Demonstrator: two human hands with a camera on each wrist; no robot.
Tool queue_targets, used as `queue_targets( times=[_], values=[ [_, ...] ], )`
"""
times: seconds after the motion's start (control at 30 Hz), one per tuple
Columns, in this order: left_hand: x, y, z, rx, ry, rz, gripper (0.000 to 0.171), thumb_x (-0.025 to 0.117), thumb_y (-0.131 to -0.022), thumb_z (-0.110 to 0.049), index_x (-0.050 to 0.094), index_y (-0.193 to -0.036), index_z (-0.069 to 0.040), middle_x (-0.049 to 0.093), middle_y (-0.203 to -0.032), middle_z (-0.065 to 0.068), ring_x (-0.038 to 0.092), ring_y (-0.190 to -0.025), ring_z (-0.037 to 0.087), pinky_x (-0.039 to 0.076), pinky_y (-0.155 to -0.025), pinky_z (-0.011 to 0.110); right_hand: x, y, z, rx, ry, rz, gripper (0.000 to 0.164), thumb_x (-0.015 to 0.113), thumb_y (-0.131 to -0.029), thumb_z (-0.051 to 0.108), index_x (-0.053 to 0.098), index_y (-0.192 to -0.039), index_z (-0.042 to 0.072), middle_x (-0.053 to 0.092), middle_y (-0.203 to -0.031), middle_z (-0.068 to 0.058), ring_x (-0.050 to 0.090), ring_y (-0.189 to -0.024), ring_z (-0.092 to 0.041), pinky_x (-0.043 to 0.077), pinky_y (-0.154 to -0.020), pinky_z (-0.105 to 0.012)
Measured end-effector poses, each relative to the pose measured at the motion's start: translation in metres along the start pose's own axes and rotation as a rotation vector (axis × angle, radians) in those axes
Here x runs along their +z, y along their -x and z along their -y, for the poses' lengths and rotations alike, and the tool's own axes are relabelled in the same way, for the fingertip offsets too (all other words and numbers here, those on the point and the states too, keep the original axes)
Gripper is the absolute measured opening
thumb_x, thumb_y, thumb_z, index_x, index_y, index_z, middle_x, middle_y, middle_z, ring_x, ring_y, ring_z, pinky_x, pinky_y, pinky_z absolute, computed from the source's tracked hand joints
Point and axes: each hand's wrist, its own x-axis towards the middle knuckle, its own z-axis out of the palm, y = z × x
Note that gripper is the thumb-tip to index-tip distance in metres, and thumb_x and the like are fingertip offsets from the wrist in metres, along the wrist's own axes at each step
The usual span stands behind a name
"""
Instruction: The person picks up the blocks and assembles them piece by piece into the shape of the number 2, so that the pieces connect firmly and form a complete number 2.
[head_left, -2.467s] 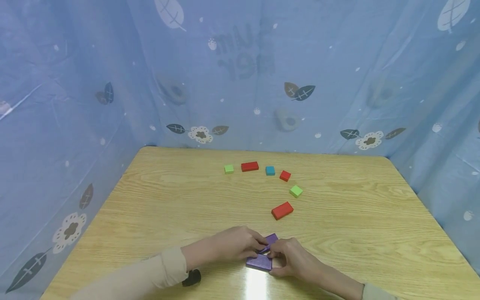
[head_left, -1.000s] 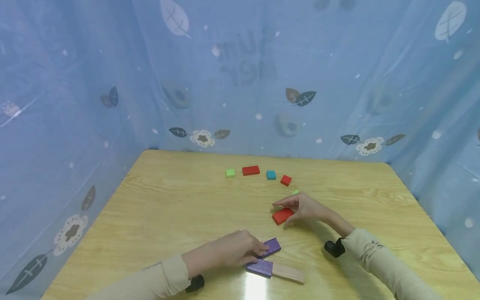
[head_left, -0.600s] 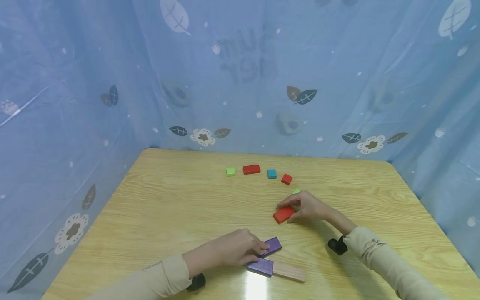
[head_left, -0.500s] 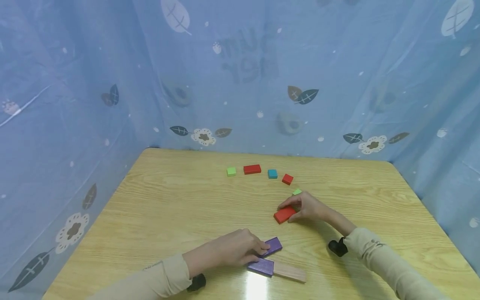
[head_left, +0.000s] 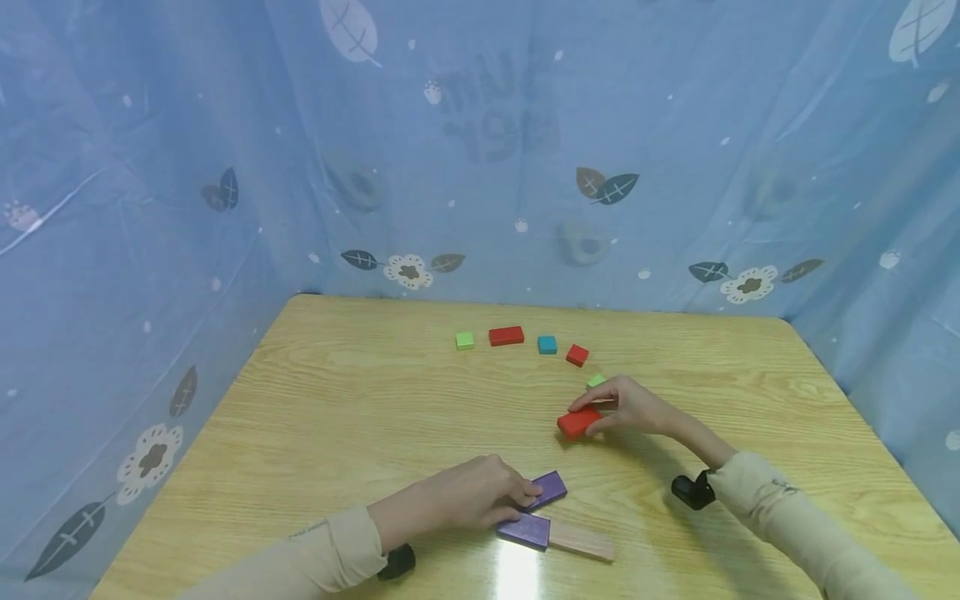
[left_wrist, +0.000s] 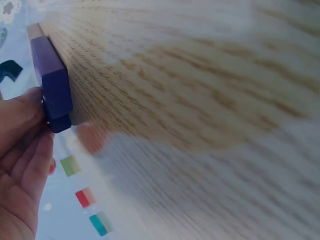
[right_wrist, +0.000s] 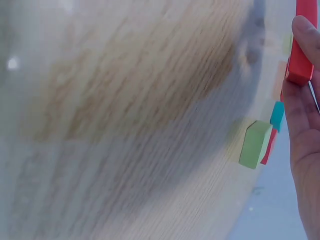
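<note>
My right hand (head_left: 633, 407) pinches a red rectangular block (head_left: 579, 422) between thumb and fingers. The block appears slightly above the table, with a shadow below it. Nearer the front edge, my left hand (head_left: 480, 493) has its fingertips on an angled purple block (head_left: 549, 490) and its thumb at a second purple block (head_left: 524, 531). In the left wrist view, thumb and fingers hold the end of a purple block (left_wrist: 52, 75). A plain wooden block (head_left: 582, 540) lies end to end with the second purple block. The fingers partly hide the angled one.
Just beyond the right hand, a green block (head_left: 596, 381) is partly hidden. Farther back lie a small red block (head_left: 577, 355), a blue block (head_left: 547, 345), a long red block (head_left: 506, 336) and another green block (head_left: 465, 341). A patterned blue curtain (head_left: 480, 150) surrounds the table.
My right hand has left the purple blocks, reached forward, gripped the red block and raised it slightly, shifting it right. The wooden block has come into sight. My left hand stays at the purple blocks.
</note>
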Motion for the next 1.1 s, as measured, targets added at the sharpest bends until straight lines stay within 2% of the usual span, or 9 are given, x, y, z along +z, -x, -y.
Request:
queue_targets(
  times=[0.2,0.37,0.5,0.7,0.9,1.1],
  values=[
    [0.000,0.000,0.000,0.003,-0.011,-0.004,0.026,0.067,-0.090,-0.018,0.068,-0.114,-0.008,0.063,-0.124,0.000,0.059,-0.111,0.008,0.043,-0.089,0.012,0.003,0.007,0.003,0.010,-0.032,0.037,0.033,0.077,-0.078,0.006,0.070,-0.109,-0.003,0.069,-0.109,-0.015,0.063,-0.106,-0.019,0.049,-0.091,-0.035],
    [0.000,0.001,-0.001,-0.013,-0.005,-0.001,0.026,0.068,-0.090,-0.018,0.069,-0.114,-0.008,0.063,-0.124,0.000,0.059,-0.111,0.007,0.043,-0.089,0.013,0.008,0.011,0.005,-0.036,-0.063,0.051,0.032,0.077,-0.078,0.005,0.070,-0.108,-0.004,0.070,-0.108,-0.016,0.063,-0.105,-0.018,0.049,-0.090,-0.037],
    [0.000,0.001,-0.002,-0.015,-0.013,0.001,0.027,0.068,-0.090,-0.018,0.068,-0.115,-0.009,0.062,-0.124,-0.001,0.059,-0.111,0.007,0.043,-0.090,0.013,0.012,0.014,0.009,-0.078,-0.070,0.059,0.032,0.077,-0.079,0.006,0.070,-0.108,-0.004,0.070,-0.107,-0.015,0.063,-0.105,-0.014,0.049,-0.090,-0.032],
    [0.000,0.000,-0.001,-0.017,-0.011,-0.001,0.026,0.068,-0.089,-0.017,0.069,-0.113,-0.009,0.063,-0.123,0.000,0.059,-0.110,0.007,0.043,-0.088,0.011,0.021,0.018,0.016,-0.077,-0.104,0.095,0.032,0.076,-0.079,0.007,0.069,-0.110,-0.002,0.070,-0.110,-0.013,0.062,-0.107,-0.010,0.048,-0.091,-0.031],
    [-0.001,-0.001,-0.001,-0.021,-0.005,0.012,0.026,0.068,-0.090,-0.017,0.069,-0.114,-0.009,0.063,-0.124,0.000,0.059,-0.110,0.007,0.043,-0.088,0.011,0.030,0.023,0.019,-0.051,-0.099,0.152,0.030,0.075,-0.082,0.012,0.070,-0.110,0.001,0.070,-0.111,-0.010,0.061,-0.108,-0.010,0.049,-0.091,-0.033],
    [0.000,-0.001,0.000,-0.023,0.002,0.018,0.026,0.067,-0.090,-0.017,0.068,-0.115,-0.008,0.063,-0.124,0.000,0.059,-0.111,0.007,0.043,-0.088,0.011,0.029,0.025,0.016,-0.107,-0.069,0.167,0.029,0.073,-0.083,0.009,0.069,-0.110,-0.001,0.069,-0.111,-0.012,0.061,-0.108,-0.010,0.049,-0.090,-0.028]
  ],
)
